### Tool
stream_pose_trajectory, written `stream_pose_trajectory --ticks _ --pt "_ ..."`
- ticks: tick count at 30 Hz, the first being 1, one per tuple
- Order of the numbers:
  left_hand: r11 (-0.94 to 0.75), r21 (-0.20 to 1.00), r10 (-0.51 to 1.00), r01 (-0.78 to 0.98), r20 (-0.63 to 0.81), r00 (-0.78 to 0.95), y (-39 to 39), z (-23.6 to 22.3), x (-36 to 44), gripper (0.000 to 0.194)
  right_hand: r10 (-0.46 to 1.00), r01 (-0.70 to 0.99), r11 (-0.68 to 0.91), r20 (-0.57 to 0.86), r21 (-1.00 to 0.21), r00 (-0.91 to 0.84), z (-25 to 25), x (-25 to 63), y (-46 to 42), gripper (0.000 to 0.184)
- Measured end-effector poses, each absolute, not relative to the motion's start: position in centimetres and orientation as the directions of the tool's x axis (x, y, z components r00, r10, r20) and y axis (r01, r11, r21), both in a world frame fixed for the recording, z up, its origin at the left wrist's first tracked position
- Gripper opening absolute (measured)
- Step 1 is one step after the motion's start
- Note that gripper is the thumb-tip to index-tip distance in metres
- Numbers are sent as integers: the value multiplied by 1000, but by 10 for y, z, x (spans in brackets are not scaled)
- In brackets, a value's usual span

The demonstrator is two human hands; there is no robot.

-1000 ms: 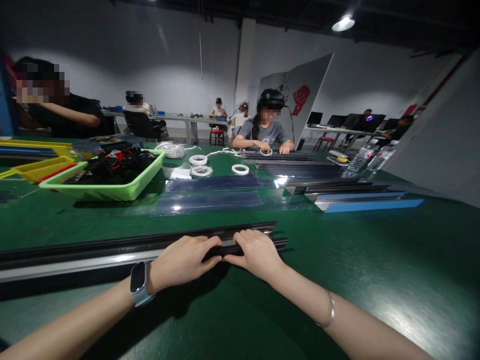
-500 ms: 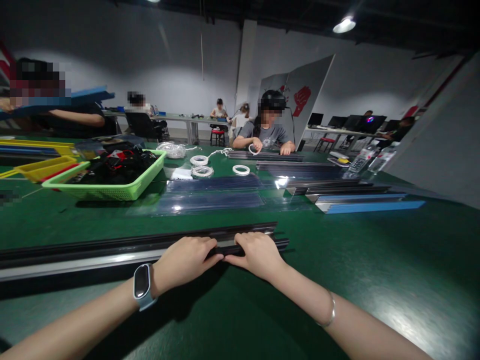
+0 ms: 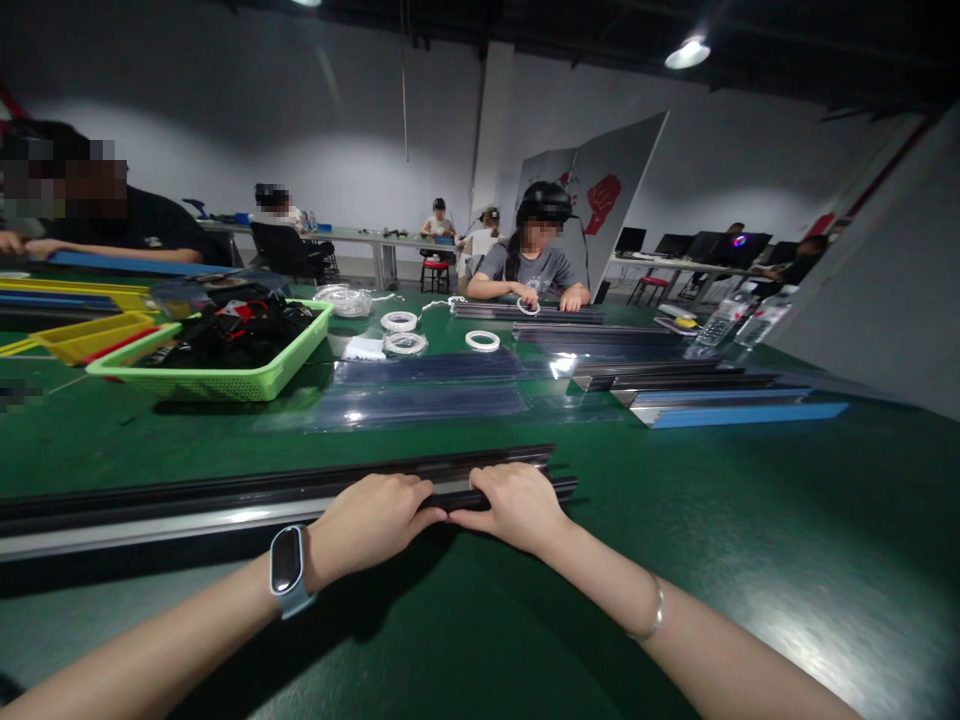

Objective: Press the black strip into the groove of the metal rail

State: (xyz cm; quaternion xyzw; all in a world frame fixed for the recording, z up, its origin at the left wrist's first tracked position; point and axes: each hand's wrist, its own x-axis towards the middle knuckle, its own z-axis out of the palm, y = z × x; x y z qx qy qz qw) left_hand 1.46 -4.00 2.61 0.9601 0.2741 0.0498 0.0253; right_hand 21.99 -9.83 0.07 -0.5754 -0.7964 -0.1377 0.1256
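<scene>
A long black and silver channel profile (image 3: 187, 518) lies across the green table in front of me, its right end just past my hands. Gripping its near edge close to that end is my left hand (image 3: 375, 525), fingers curled over the top and thumb on the near side. My right hand (image 3: 521, 508) grips the same edge right beside it, the two thumb tips almost touching. Both sets of fingertips are hidden inside the channel, so anything small under them cannot be seen.
Beyond the profile lie clear plastic strips (image 3: 427, 402), a white tape roll (image 3: 482, 341) and a green basket (image 3: 274, 380) of dark parts. More profiles (image 3: 742, 412) with blue film are at the right, near water bottles (image 3: 724, 315). A co-worker (image 3: 536, 260) sits opposite; another person (image 3: 150, 225) is at left.
My hands and the profile stay nearly still. The co-worker opposite has moved the white ring rightward along a profile. The person at left has lowered a blue piece.
</scene>
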Motion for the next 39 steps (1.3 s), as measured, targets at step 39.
stream_pose_trajectory --ticks 39 --pt "-875 95 482 475 81 872 -32 26 15 39 926 978 201 313 61 -209 5 221 -98 55"
